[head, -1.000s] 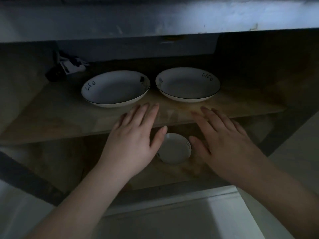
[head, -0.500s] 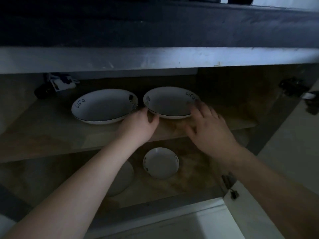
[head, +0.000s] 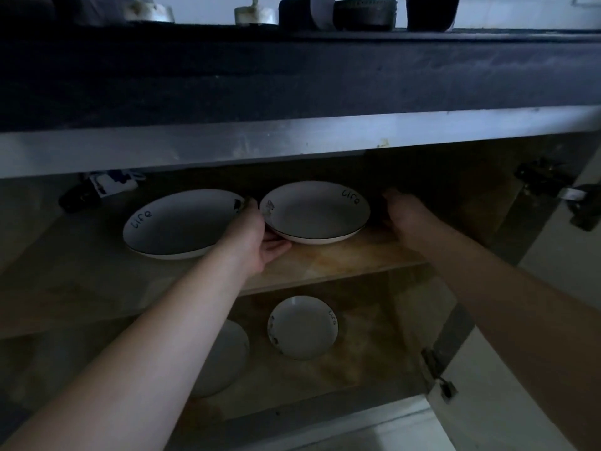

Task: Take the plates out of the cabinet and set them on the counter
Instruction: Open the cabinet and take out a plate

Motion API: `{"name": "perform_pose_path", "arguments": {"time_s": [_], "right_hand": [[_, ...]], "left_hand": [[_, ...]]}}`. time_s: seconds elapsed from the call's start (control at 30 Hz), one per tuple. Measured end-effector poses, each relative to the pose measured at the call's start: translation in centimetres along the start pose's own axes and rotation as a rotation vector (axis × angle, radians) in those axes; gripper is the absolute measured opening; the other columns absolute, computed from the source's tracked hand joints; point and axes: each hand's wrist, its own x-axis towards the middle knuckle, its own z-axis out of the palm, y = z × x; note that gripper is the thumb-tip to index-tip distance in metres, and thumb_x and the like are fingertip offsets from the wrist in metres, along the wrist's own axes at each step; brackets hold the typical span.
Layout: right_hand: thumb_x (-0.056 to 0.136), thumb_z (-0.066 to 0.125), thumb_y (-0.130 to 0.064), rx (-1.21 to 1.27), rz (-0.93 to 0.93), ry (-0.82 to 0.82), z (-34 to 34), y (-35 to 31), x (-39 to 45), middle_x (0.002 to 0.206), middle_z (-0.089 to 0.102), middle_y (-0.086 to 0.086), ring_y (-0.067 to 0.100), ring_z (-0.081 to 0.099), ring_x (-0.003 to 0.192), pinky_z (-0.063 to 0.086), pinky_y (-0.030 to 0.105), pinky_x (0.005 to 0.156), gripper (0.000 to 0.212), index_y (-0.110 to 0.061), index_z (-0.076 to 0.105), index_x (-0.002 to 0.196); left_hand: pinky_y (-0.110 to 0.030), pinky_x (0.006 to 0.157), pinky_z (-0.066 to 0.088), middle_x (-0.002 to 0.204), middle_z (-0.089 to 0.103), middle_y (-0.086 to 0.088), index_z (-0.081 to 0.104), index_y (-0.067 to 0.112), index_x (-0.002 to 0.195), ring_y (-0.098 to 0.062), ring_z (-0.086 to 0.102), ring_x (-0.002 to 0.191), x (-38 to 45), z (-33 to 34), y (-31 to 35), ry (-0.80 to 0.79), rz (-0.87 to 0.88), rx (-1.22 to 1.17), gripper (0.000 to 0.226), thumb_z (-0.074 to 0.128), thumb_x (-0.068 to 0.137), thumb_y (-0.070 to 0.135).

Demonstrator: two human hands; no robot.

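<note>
1. The left hand [head: 257,237] is at the left rim of the right-hand plate [head: 314,211], with its thumb lying under or along the near edge and its fingers behind the rim; it looks like the start of a hold, though the dim light hides whether it has closed on the plate.
2. The right hand [head: 406,216] is just beside that plate's right rim, its fingers reaching into the shadow behind; I cannot tell whether it touches the plate or how far it is spread.
3. That plate sits on the upper shelf [head: 341,258] of the open cabinet, with the left-hand plate [head: 182,224] just beside it.
4. On the lower shelf [head: 325,385] lie a small plate [head: 302,327] and another white dish [head: 224,359], partly hidden by the left forearm.
5. By my reading the task has barely begun: all four pieces are in the cabinet, and none shows on the dark counter [head: 292,73] above.
</note>
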Motion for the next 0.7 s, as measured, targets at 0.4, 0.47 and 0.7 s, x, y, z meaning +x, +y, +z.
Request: {"name": "perform_pose_path", "arguments": {"time_s": [0.4, 0.47, 0.7], "right_hand": [[0.100, 0.044, -0.032, 0.378, 0.005, -0.152, -0.1, -0.1, -0.5, 0.111, 0.064, 0.010, 0.027, 0.063, 0.101, 0.054, 0.041, 0.087, 0.029, -0.017, 0.058, 0.121], [0.101, 0.038, -0.034, 0.396, 0.008, -0.174, -0.9, 0.4, -1.0, 0.119, 0.063, 0.013, 0.028, 0.061, 0.106, 0.051, 0.043, 0.091, 0.037, -0.014, 0.055, 0.128], [0.100, 0.039, -0.031, 0.481, 0.046, -0.199, -2.7, 2.3, -4.2, 0.116, 0.064, 0.010, 0.026, 0.064, 0.102, 0.055, 0.040, 0.072, 0.034, -0.012, 0.056, 0.122]], "left_hand": [[-0.041, 0.055, 0.061, 0.101, 0.063, -0.023, 0.055, 0.016, 0.106, -0.036, 0.067, 0.090, -1.7, 0.3, 0.1, -0.021, 0.015, -0.002, 0.047, 0.038, 0.098, 0.059], [-0.041, 0.055, 0.061, 0.097, 0.063, -0.022, 0.055, 0.017, 0.097, -0.035, 0.068, 0.087, -2.3, 0.1, 0.1, -0.023, 0.021, 0.004, 0.044, 0.038, 0.098, 0.058], [-0.041, 0.056, 0.061, 0.099, 0.066, -0.017, 0.055, 0.014, 0.093, -0.032, 0.071, 0.087, -4.1, -1.3, -0.3, -0.069, 0.064, 0.020, 0.044, 0.039, 0.100, 0.055]]}}
